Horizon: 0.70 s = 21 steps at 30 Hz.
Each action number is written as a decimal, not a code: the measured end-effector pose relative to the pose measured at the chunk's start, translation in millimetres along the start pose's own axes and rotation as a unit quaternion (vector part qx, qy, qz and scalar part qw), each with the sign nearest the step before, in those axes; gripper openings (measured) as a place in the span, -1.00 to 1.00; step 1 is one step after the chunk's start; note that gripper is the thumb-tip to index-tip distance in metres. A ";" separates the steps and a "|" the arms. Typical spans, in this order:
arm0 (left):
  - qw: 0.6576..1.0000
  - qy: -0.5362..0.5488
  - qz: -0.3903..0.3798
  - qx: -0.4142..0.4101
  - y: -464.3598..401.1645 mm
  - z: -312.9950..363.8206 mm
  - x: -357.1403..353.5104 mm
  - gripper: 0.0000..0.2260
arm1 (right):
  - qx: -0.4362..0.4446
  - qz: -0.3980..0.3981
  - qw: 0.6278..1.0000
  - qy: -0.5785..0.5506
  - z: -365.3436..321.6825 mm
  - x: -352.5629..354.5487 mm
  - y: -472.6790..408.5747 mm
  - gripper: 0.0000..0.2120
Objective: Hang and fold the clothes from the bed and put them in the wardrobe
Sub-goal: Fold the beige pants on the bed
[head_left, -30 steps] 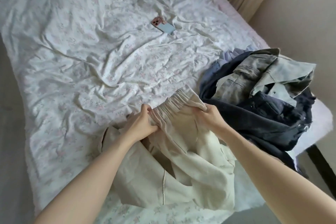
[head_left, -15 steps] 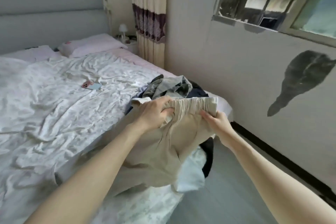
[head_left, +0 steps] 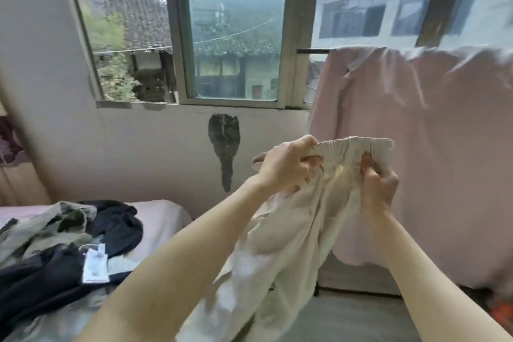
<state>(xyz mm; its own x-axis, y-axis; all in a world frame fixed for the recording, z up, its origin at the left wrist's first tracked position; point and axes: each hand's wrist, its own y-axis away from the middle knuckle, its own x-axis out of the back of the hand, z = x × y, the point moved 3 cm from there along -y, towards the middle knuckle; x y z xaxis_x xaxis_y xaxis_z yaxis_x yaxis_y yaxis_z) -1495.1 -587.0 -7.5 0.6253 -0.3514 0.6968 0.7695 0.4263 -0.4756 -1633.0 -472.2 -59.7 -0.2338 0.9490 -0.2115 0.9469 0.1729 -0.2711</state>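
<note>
Both hands gripped the cream trousers [head_left: 280, 244] by the elastic waistband — left hand [head_left: 286, 166] and right hand [head_left: 380, 189] at opposite ends. Held clear of the bed [head_left: 163, 219], the legs hung straight, probably for folding.

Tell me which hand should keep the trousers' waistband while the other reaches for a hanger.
Probably the left hand: it grips the cream trousers' waistband firmly from above at one end. The right hand only bunches cloth lower down. No hanger is in view.
</note>
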 end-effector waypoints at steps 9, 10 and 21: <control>0.993 -0.087 -0.086 0.004 -6.3 15.2 -27.3 -0.49 | 0.099 0.026 0.994 0.037 -16.7 44.8 -18.5 -0.66; 0.991 -0.087 -0.100 0.034 -1.0 4.3 -23.1 -0.40 | 0.107 0.012 0.993 0.042 -14.9 38.0 -14.9 -0.66; 0.943 -0.050 -0.175 0.277 73.4 -103.7 20.0 -0.58 | 0.113 -0.110 0.986 0.044 -5.5 -44.3 28.0 -0.67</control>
<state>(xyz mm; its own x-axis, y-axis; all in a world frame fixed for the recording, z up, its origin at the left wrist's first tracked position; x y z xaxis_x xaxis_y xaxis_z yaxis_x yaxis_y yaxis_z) -1412.6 -649.2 -84.1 0.3082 -0.4832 0.8194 0.7235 0.6784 0.1279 -1594.9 -507.9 -52.7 -0.3994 0.9157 -0.0441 0.7994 0.3243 -0.5057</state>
